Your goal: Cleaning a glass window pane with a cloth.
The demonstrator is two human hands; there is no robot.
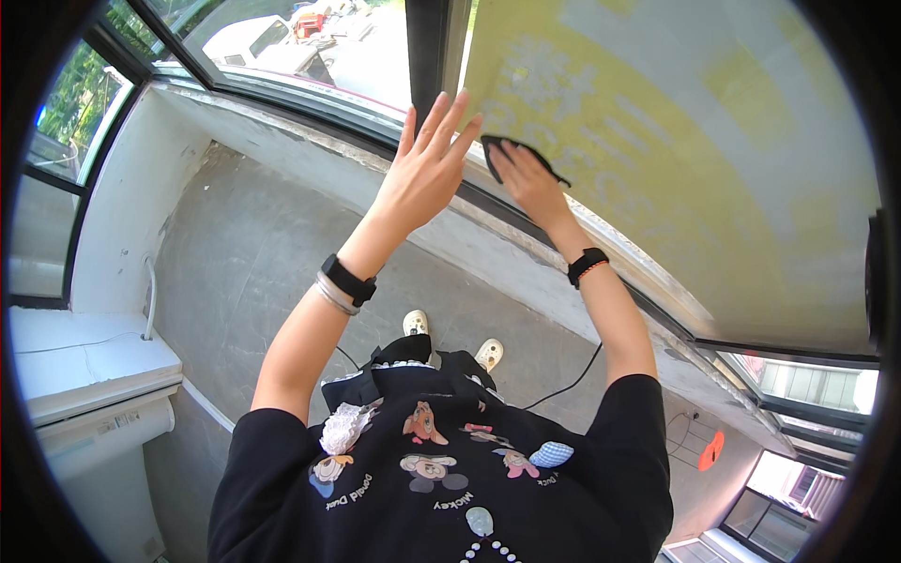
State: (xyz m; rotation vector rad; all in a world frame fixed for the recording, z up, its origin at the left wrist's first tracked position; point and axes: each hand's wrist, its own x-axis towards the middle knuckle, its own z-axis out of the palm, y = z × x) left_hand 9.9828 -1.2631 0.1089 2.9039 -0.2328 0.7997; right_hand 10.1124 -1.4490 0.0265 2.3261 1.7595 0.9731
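Note:
My left hand (426, 169) is raised with its fingers spread, in front of the lower end of a dark vertical window frame post (426, 49). It holds nothing; whether the fingertips touch the post or the glass I cannot tell. To its right, my right hand (535, 188) lies flat over a black cloth or pad (540, 160), at the lower left edge of a large window pane (669, 232). A yellow and whitish pattern covers that pane, with pale lettering and a splash-like shape. Part of the cloth is hidden under my fingers.
Below the window runs a worn white sill ledge (528, 243) above a grey concrete floor (260, 225). A dark cable (574, 386) trails along the floor by my feet. At left stands a white ledge (91, 352) with a pipe (150, 295). A white vehicle (246, 41) is outside.

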